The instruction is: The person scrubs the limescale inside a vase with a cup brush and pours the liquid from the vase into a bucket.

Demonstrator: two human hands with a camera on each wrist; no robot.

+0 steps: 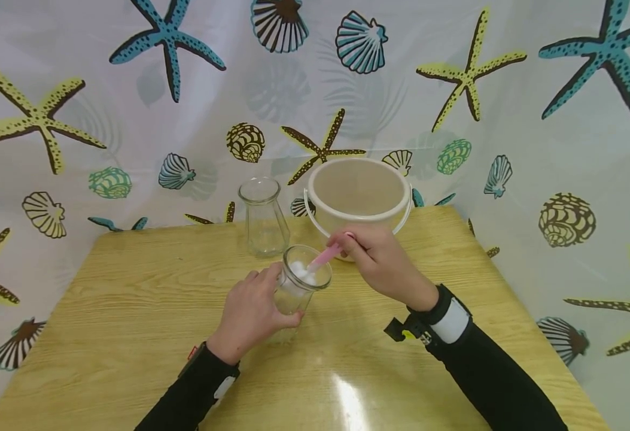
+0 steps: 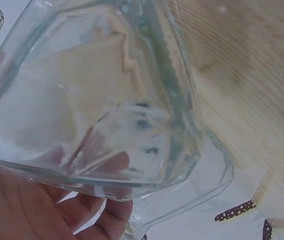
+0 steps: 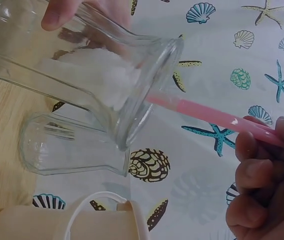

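My left hand [image 1: 253,308] grips a clear glass jar [image 1: 290,296] round its side, thumb on the near side and fingers on the far side. The jar's faceted wall [image 2: 97,100] fills much of the left wrist view. In my right hand [image 1: 382,263] is the pink handle [image 3: 216,117] of a bottle brush, slanting down into the jar's mouth. Its soft white head [image 3: 99,72] sits inside the jar, just below the rim. Behind stands a second clear glass jar [image 1: 266,227], upright and apart from both hands.
A cream bucket [image 1: 360,212] with a white handle stands at the back, behind my right hand. Wood-grain tabletop [image 1: 148,299] lies under everything. A white curtain [image 1: 207,120] printed with starfish and shells hangs along the back and sides.
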